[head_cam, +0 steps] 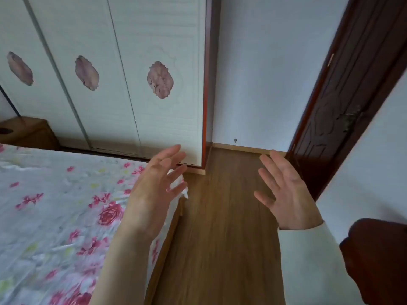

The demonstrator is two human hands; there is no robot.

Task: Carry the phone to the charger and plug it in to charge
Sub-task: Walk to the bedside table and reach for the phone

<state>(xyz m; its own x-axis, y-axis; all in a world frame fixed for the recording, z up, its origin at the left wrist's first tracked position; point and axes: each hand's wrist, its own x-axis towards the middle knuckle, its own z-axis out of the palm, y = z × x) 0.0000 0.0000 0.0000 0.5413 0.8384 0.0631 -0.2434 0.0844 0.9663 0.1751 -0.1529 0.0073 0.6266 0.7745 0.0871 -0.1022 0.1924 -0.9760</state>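
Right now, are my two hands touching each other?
Apart. The head view shows the left hand and the right hand both open and empty, with a wide strip of wooden floor visible between them.

No readable text, labels or numbers anywhere — only floral patterns.

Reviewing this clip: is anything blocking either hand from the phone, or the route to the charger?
That can't be judged here: neither phone nor charger is in view. Both the left hand and right hand are open and empty, raised over the bare wooden floor beside the bed.
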